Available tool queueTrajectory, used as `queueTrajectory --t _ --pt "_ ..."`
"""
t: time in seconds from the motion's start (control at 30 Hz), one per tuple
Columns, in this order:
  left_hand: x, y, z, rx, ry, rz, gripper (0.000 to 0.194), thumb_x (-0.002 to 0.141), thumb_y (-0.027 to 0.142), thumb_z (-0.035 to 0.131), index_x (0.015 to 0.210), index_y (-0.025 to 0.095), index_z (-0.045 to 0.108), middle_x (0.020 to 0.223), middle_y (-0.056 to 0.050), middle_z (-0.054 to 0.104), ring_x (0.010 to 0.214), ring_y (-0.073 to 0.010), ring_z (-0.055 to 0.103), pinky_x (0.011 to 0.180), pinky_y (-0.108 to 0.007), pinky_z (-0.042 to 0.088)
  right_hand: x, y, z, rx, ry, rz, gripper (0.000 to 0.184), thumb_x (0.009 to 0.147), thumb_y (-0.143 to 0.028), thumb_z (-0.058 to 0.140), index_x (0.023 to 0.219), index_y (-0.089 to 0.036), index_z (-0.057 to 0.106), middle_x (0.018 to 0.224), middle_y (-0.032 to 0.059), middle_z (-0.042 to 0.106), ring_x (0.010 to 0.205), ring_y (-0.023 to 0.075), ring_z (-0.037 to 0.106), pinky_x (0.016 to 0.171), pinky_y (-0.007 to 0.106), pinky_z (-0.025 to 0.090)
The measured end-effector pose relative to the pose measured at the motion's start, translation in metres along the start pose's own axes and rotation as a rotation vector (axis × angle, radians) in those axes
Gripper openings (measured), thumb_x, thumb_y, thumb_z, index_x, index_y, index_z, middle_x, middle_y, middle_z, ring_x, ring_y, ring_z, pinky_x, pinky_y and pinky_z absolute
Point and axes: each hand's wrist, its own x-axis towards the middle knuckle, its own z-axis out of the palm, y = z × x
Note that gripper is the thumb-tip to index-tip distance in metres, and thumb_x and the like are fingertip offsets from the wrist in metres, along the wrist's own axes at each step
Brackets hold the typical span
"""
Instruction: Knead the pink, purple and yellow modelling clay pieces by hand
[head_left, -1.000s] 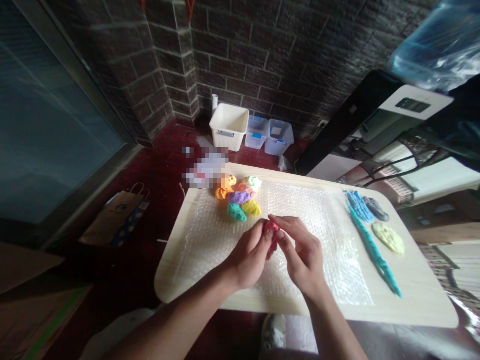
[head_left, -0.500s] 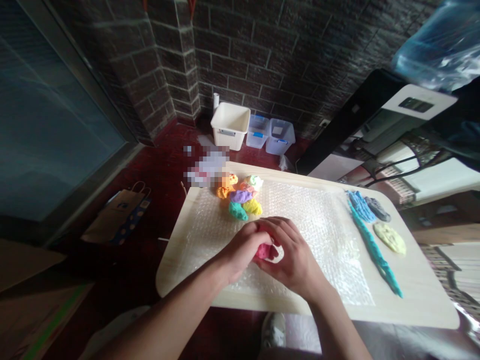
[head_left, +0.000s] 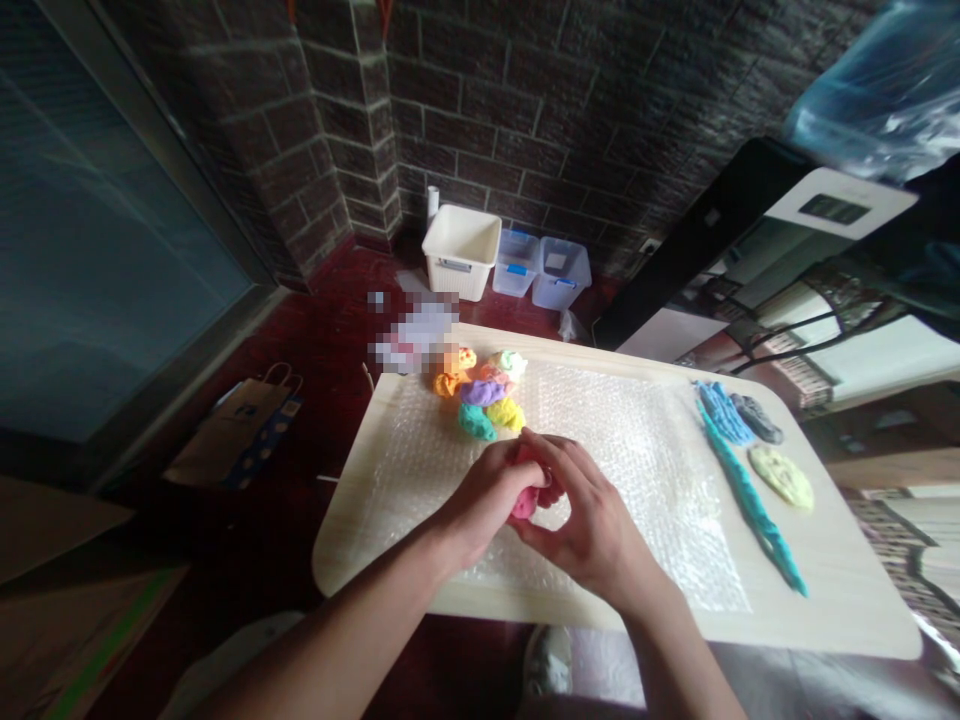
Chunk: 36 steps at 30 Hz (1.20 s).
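Here you are near the middle of the frame, both hands around a pink lump (head_left: pixel 523 503), soft-looking and matte, held above the bubble wrap (head_left: pixel 622 430). Your left hand (head_left: pixel 486 500) is curled in on it, thumb bent across the top; your right hand (head_left: pixel 592 515) arches over from the other side, fingers and thumb curved into a C and closing on the lump, a small gap showing inside the curve.

Under you, the wrap spreads glossy and dimpled over a pale, wood-grained table (head_left: pixel 840 590) with rounded corners. Just beyond your hands, there's the cluster: a folded purple lump (head_left: pixel 484 393) in the middle, a rounded green lump (head_left: pixel 477 422) and a creased yellow lump (head_left: pixel 506 413) on its near side, a twisted orange lump (head_left: pixel 449 384) to its left, a whitish-green lump (head_left: pixel 511 362) behind. Over at the right of the frame, a long turquoise roll (head_left: pixel 754 500) tapers towards you, beside a ridged blue slab (head_left: pixel 724 412), a wrinkled grey lump (head_left: pixel 759 418) and a flattened pale yellow oval (head_left: pixel 781 477).

What's hard to see: your fingers cover much of the pink lump, so its full shape is hidden, and so are several fingertips. Pixelation blots out the spot at the table's far left edge, and the shoe (head_left: pixel 547 660) at the bottom is partly cut off by shadow.
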Motion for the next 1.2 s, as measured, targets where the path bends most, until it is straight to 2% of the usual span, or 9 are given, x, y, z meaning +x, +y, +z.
queueTrajectory --t 0.1,0.23,0.43,0.53,0.63,0.73,0.87,1.0,1.2 --pt "0.000 0.001 0.003 -0.048 0.016 0.010 0.003 0.074 0.018 0.060 0.072 0.016 0.059 0.063 0.000 0.059 0.059 -0.0129 0.055 0.059 -0.026 0.039 0.000 0.000 0.001 -0.012 0.020 0.004 0.072 0.088 -0.016 0.078 0.152 -0.026 0.047 0.140 0.0147 0.064 0.127 0.0349 0.062 0.102 0.054 0.059" --pt "0.000 -0.004 0.004 -0.044 0.064 -0.004 0.009 0.078 0.022 0.061 0.071 0.018 0.056 0.060 0.004 0.051 0.055 -0.0107 0.048 0.054 -0.025 0.034 0.002 -0.003 0.000 -0.020 0.010 -0.017 0.066 0.087 -0.015 0.078 0.147 -0.026 0.053 0.132 0.0135 0.067 0.120 0.0343 0.064 0.099 0.052 0.059" --pt "0.000 -0.004 -0.001 -0.033 0.015 -0.016 0.009 0.077 0.023 0.063 0.071 0.016 0.061 0.063 -0.001 0.059 0.061 -0.0131 0.055 0.061 -0.026 0.042 0.001 -0.001 -0.002 -0.050 0.012 -0.009 0.063 0.087 -0.019 0.080 0.145 -0.024 0.054 0.124 0.0133 0.069 0.112 0.0338 0.065 0.092 0.051 0.061" --pt "0.002 0.001 -0.001 -0.242 0.015 -0.053 0.025 0.083 0.038 0.060 0.077 0.015 0.065 0.065 -0.004 0.063 0.062 -0.0162 0.059 0.062 -0.028 0.047 -0.001 0.001 -0.002 -0.063 0.016 -0.003 0.072 0.088 -0.022 0.080 0.152 -0.024 0.047 0.126 0.0144 0.068 0.114 0.0352 0.064 0.093 0.053 0.060" --pt "0.005 0.002 0.000 -0.377 0.068 -0.162 0.044 0.090 0.060 0.054 0.082 0.017 0.064 0.058 -0.001 0.057 0.053 -0.0171 0.056 0.053 -0.028 0.045 0.001 -0.003 0.000 -0.053 0.006 -0.027 0.070 0.087 -0.021 0.079 0.151 -0.026 0.049 0.133 0.0152 0.065 0.123 0.0369 0.061 0.099 0.056 0.059" --pt "0.007 -0.005 0.001 -0.264 0.205 -0.197 0.057 0.088 0.074 0.056 0.074 0.019 0.059 0.049 0.002 0.049 0.045 -0.0156 0.050 0.045 -0.026 0.036 0.004 -0.009 0.006 -0.066 -0.006 -0.059 0.064 0.087 -0.017 0.077 0.147 -0.024 0.054 0.135 0.0160 0.066 0.128 0.0377 0.060 0.105 0.059 0.057" --pt "0.005 -0.011 0.003 -0.073 0.403 -0.155 0.066 0.082 0.085 0.059 0.061 0.022 0.050 0.044 0.002 0.045 0.040 -0.0139 0.044 0.040 -0.027 0.030 0.004 -0.012 0.016 -0.128 -0.006 -0.067 0.060 0.085 -0.015 0.076 0.142 -0.021 0.058 0.126 0.0162 0.070 0.119 0.0372 0.064 0.101 0.059 0.059" --pt "0.003 -0.010 0.004 -0.081 0.386 -0.149 0.072 0.078 0.091 0.056 0.057 0.023 0.046 0.043 0.002 0.043 0.038 -0.0127 0.042 0.040 -0.026 0.029 0.002 -0.013 0.020 -0.168 -0.007 -0.071 0.059 0.083 -0.012 0.077 0.139 -0.018 0.058 0.127 0.0162 0.070 0.118 0.0369 0.064 0.102 0.057 0.060" --pt "0.002 -0.006 0.007 -0.096 0.390 -0.146 0.073 0.076 0.091 0.060 0.056 0.023 0.040 0.043 0.004 0.040 0.035 -0.0098 0.037 0.037 -0.024 0.026 0.002 -0.014 0.018 -0.190 -0.011 -0.055 0.064 0.080 -0.009 0.076 0.141 -0.015 0.055 0.128 0.0173 0.068 0.118 0.0374 0.062 0.102 0.057 0.059"
